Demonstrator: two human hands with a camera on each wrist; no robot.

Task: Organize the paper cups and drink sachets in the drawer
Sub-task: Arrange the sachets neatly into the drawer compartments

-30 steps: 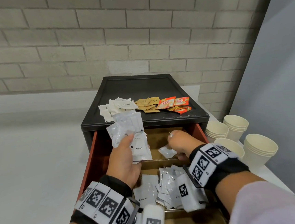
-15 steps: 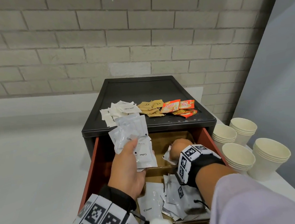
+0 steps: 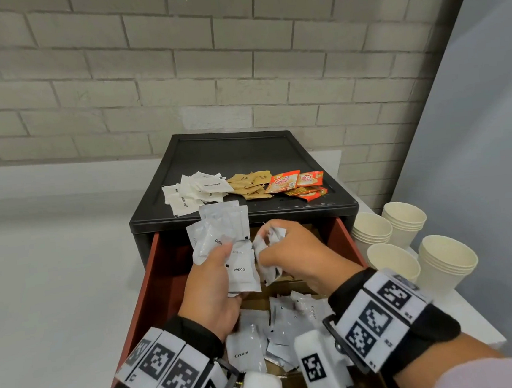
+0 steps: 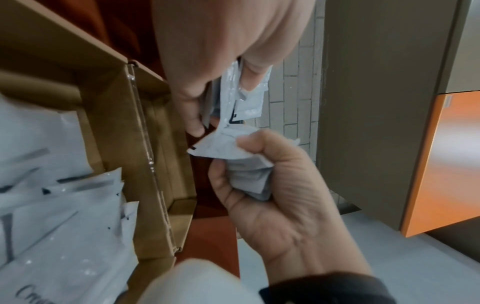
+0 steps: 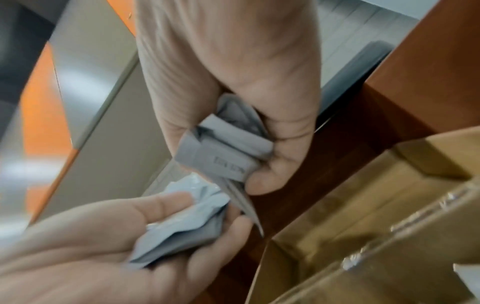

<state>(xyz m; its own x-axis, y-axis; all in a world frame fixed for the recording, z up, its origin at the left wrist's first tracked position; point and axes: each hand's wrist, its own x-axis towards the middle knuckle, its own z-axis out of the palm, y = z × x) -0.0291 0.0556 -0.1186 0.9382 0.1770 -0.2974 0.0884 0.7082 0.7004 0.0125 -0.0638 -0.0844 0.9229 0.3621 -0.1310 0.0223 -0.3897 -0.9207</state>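
My left hand holds a fan of white coffee sachets above the open red drawer. Right beside it, my right hand grips a crumpled bunch of white sachets, which touches the left bunch. The left wrist view shows the left hand pinching its sachets and the right hand curled round its own. In the right wrist view the right hand clutches folded sachets. More white sachets lie in the drawer's front cardboard compartment.
White sugar sachets, brown sachets and orange sachets lie sorted on the black cabinet top. Several stacks of paper cups stand to the right on the white counter. A brick wall is behind.
My right hand has lifted out of the drawer's back compartment with sachets and come up against the left hand's bunch. The left hand has stayed roughly in place.
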